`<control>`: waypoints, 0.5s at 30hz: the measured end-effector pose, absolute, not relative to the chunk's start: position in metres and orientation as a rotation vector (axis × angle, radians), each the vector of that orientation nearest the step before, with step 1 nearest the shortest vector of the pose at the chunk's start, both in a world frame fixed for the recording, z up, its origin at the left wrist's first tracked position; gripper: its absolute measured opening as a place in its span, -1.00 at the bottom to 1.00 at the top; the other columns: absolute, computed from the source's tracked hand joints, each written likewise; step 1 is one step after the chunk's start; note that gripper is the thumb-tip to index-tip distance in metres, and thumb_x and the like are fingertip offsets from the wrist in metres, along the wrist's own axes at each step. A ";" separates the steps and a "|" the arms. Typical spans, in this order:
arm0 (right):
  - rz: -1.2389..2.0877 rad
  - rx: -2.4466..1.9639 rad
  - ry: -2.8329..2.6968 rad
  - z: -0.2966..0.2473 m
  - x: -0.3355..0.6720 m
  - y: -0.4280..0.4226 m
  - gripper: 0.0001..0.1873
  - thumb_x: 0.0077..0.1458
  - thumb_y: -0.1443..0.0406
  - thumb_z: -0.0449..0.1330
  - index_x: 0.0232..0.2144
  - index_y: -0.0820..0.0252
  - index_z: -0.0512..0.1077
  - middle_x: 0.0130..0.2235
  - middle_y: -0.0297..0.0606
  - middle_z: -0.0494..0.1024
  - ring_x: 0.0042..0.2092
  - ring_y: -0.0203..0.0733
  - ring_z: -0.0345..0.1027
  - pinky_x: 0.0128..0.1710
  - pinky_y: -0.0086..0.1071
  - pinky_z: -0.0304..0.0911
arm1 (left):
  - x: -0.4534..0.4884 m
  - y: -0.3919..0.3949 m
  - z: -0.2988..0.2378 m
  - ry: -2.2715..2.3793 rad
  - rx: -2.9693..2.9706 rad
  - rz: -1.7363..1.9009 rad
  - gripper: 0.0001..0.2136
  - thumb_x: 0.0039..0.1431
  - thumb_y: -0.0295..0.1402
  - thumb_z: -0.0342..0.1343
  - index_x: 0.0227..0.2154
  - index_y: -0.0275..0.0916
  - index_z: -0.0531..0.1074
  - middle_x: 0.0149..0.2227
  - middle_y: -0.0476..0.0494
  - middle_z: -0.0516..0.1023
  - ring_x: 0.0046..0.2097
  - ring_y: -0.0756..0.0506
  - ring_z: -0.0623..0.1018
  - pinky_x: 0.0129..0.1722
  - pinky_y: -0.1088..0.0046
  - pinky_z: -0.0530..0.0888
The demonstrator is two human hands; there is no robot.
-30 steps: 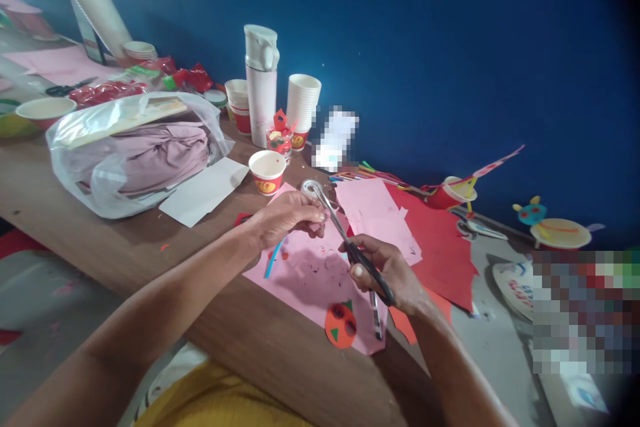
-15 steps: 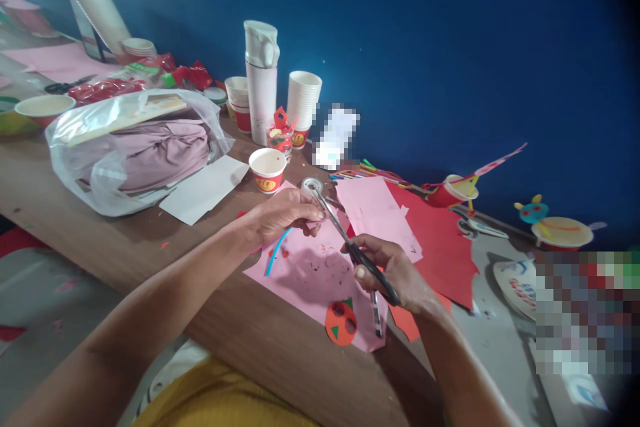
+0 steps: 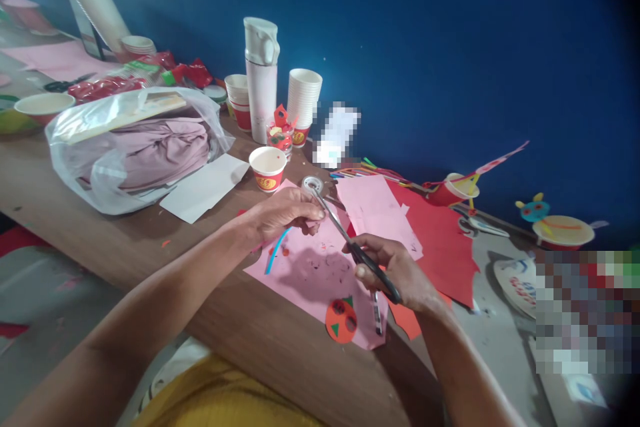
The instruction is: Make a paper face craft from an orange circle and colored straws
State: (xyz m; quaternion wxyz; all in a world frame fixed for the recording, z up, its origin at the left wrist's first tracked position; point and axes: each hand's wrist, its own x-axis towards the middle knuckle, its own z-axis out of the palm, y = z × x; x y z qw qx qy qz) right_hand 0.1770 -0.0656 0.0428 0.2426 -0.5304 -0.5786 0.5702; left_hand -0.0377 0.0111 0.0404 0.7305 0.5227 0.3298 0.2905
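My right hand (image 3: pixel 395 273) grips the black handles of a pair of scissors (image 3: pixel 345 233), blades pointing up and left. Their tips meet the fingers of my left hand (image 3: pixel 283 213), which pinches a small piece I cannot make out; a thin blue strip (image 3: pixel 276 250) hangs below that hand. Both hands hover over a pink paper sheet (image 3: pixel 310 280) on the wooden table (image 3: pixel 125 240). An orange paper circle with cut-out features (image 3: pixel 341 320) and a black pen (image 3: pixel 376 310) lie on the sheet near my right wrist.
A red-and-white paper cup (image 3: pixel 267 169), a tape roll (image 3: pixel 312 184), a white flask (image 3: pixel 261 80) and stacked cups (image 3: pixel 303 103) stand behind. A plastic bag with cloth (image 3: pixel 135 147) lies left. Red paper (image 3: pixel 440 247) and paper crafts (image 3: pixel 560 230) are right.
Nothing has moved much; both hands and the scissors have shifted only slightly, and the view has tilted a little.
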 end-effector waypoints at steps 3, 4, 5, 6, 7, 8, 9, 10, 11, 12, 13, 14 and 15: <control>1.555 -1.460 -1.586 0.043 0.177 -0.066 -0.56 -0.19 0.14 0.32 -0.27 0.27 0.36 -0.57 -0.42 0.31 -0.60 -0.41 0.15 -0.63 -0.51 0.10 | -0.038 0.011 0.041 0.730 1.147 0.626 -0.90 -0.04 -0.48 0.09 -0.61 -0.34 0.42 -0.67 0.05 0.34 -0.55 0.05 0.41 -0.39 0.45 0.34; 1.548 -1.464 -1.590 0.043 0.177 -0.066 -0.55 -0.19 0.14 0.32 -0.27 0.27 0.36 -0.57 -0.42 0.31 -0.60 -0.41 0.15 -0.63 -0.51 0.10 | -0.038 0.012 0.041 0.729 1.145 0.623 -0.90 -0.04 -0.48 0.09 -0.61 -0.34 0.42 -0.67 0.04 0.34 -0.54 0.05 0.41 -0.39 0.45 0.34; 1.539 -1.469 -1.591 0.043 0.177 -0.066 -0.55 -0.19 0.14 0.32 -0.27 0.28 0.36 -0.58 -0.42 0.31 -0.60 -0.41 0.15 -0.63 -0.51 0.10 | -0.038 0.012 0.041 0.725 1.143 0.623 -0.89 -0.04 -0.48 0.09 -0.62 -0.33 0.41 -0.67 0.04 0.35 -0.55 0.05 0.41 -0.39 0.44 0.34; 1.532 -1.474 -1.590 0.043 0.178 -0.065 -0.55 -0.19 0.14 0.32 -0.27 0.28 0.37 -0.58 -0.42 0.31 -0.60 -0.41 0.15 -0.63 -0.51 0.10 | -0.038 0.011 0.041 0.719 1.141 0.624 -0.88 -0.04 -0.48 0.09 -0.63 -0.33 0.40 -0.67 0.03 0.35 -0.55 0.05 0.40 -0.39 0.44 0.34; 1.527 -1.474 -1.583 0.042 0.178 -0.065 -0.56 -0.18 0.14 0.31 -0.27 0.28 0.37 -0.59 -0.42 0.31 -0.60 -0.41 0.14 -0.63 -0.51 0.10 | -0.038 0.011 0.041 0.716 1.138 0.626 -0.87 -0.04 -0.49 0.09 -0.64 -0.33 0.39 -0.67 0.02 0.37 -0.55 0.05 0.40 -0.39 0.44 0.34; 1.527 -1.463 -1.568 0.042 0.179 -0.064 -0.56 -0.17 0.13 0.30 -0.27 0.28 0.36 -0.59 -0.42 0.31 -0.61 -0.41 0.13 -0.64 -0.51 0.09 | -0.038 0.011 0.041 0.718 1.132 0.628 -0.87 -0.04 -0.49 0.10 -0.65 -0.32 0.40 -0.66 0.01 0.38 -0.55 0.05 0.40 -0.39 0.45 0.35; 1.529 -1.440 -1.549 0.041 0.179 -0.063 -0.57 -0.15 0.13 0.29 -0.26 0.28 0.36 -0.60 -0.43 0.30 -0.61 -0.42 0.11 -0.64 -0.51 0.07 | -0.037 0.011 0.040 0.723 1.127 0.632 -0.88 -0.05 -0.49 0.10 -0.64 -0.33 0.41 -0.65 0.00 0.40 -0.54 0.05 0.41 -0.40 0.45 0.35; 1.528 -1.413 -1.526 0.040 0.180 -0.062 -0.58 -0.13 0.13 0.27 -0.25 0.28 0.35 -0.60 -0.44 0.29 -0.61 -0.42 0.10 -0.65 -0.51 0.06 | -0.037 0.011 0.040 0.733 1.123 0.639 -0.89 -0.06 -0.49 0.11 -0.63 -0.33 0.42 -0.64 -0.02 0.42 -0.53 0.05 0.42 -0.40 0.46 0.35; 1.521 -1.384 -1.503 0.040 0.181 -0.061 -0.59 -0.12 0.14 0.26 -0.25 0.27 0.35 -0.61 -0.45 0.28 -0.61 -0.42 0.09 -0.65 -0.51 0.06 | -0.036 0.011 0.040 0.745 1.123 0.647 -0.91 -0.06 -0.49 0.11 -0.61 -0.33 0.44 -0.63 -0.05 0.44 -0.52 0.04 0.43 -0.41 0.46 0.36; 1.506 -1.359 -1.484 0.039 0.182 -0.060 -0.62 -0.10 0.14 0.24 -0.25 0.26 0.34 -0.61 -0.46 0.27 -0.61 -0.42 0.09 -0.64 -0.51 0.06 | -0.036 0.011 0.039 0.762 1.125 0.661 -0.92 -0.06 -0.49 0.11 -0.59 -0.33 0.46 -0.62 -0.06 0.46 -0.51 0.03 0.45 -0.41 0.46 0.37; 1.483 -1.344 -1.468 0.038 0.183 -0.059 -0.64 -0.09 0.14 0.23 -0.27 0.25 0.33 -0.62 -0.47 0.27 -0.62 -0.41 0.09 -0.64 -0.50 0.06 | -0.035 0.012 0.038 0.781 1.130 0.680 -0.92 -0.06 -0.49 0.11 -0.58 -0.33 0.47 -0.61 -0.06 0.46 -0.49 0.02 0.46 -0.41 0.47 0.37; 1.458 -1.339 -1.455 0.037 0.184 -0.057 -0.66 -0.08 0.15 0.22 -0.28 0.25 0.33 -0.62 -0.46 0.27 -0.62 -0.41 0.11 -0.64 -0.50 0.06 | -0.034 0.012 0.037 0.800 1.136 0.701 -0.92 -0.06 -0.49 0.11 -0.58 -0.33 0.47 -0.61 -0.06 0.46 -0.48 0.01 0.48 -0.41 0.47 0.38; 1.431 -1.338 -1.446 0.036 0.185 -0.056 -0.67 -0.07 0.15 0.21 -0.29 0.24 0.33 -0.63 -0.46 0.28 -0.62 -0.39 0.12 -0.64 -0.49 0.05 | -0.033 0.012 0.036 0.821 1.139 0.723 -0.92 -0.06 -0.49 0.12 -0.58 -0.33 0.48 -0.61 -0.05 0.45 -0.47 0.00 0.49 -0.41 0.47 0.39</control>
